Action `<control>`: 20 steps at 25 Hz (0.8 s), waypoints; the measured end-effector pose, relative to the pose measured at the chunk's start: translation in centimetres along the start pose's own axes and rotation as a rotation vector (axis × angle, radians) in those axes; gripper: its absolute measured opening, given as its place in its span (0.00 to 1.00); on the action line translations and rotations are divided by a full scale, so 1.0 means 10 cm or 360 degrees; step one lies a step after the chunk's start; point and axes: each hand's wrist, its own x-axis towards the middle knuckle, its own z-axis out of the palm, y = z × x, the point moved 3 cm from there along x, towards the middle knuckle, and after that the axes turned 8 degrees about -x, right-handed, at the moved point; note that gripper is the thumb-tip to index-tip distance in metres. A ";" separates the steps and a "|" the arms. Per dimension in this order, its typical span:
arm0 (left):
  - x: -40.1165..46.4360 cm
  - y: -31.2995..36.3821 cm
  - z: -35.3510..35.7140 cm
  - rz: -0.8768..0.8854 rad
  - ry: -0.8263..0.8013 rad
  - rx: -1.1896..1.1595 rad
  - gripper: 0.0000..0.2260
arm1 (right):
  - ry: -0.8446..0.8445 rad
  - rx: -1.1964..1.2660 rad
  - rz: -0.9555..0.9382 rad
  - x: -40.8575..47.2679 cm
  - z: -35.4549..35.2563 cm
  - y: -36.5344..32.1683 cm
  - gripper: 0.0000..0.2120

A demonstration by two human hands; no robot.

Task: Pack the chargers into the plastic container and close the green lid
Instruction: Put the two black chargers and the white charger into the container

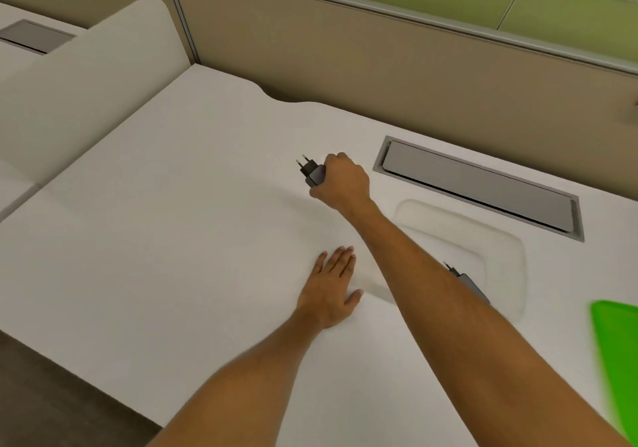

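Left hand (333,286): flat on the white desk (155,239), palm down, fingers spread and grasping nothing; judged to be a brace while the other arm reaches across.
Green lid (618,353): off the box, at the right frame edge, near side of the desk; blurred and cropped, so whether it lies flat cannot be told.
Plastic container (511,270): translucent, open-topped, just right of the right forearm; placed within easy reach of both hands, probably so each drop is a short move.
Second charger (466,279): dark, prongs pointing up-left, apparently inside the container; the forearm hides part of it, so contact with the wall cannot be told.
Right hand (343,180): clenched around a dark charger (314,172), held clear of the desk beyond the left hand.
Grip: body enclosed, prongs left free and pointing away to the left, likely to keep fingers off the pins.
Held charger vs container: well left of it and farther back; not yet packed.
Cable hatch (480,187): grey, recessed, beyond the container.
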 end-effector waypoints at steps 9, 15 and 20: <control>0.00 0.03 -0.01 0.0038 -0.0081 0.0047 0.32 | -0.0053 -0.0031 0.0528 -0.58 -0.42 1.22 0.17; -0.01 0.04 0.00 0.0043 -0.0072 0.0056 0.31 | -0.0423 -0.0125 0.0625 -1.02 -0.22 1.68 0.18; 0.00 0.04 0.00 0.0052 -0.0060 0.0058 0.32 | -0.0658 -0.0144 0.0495 -1.17 0.03 1.69 0.19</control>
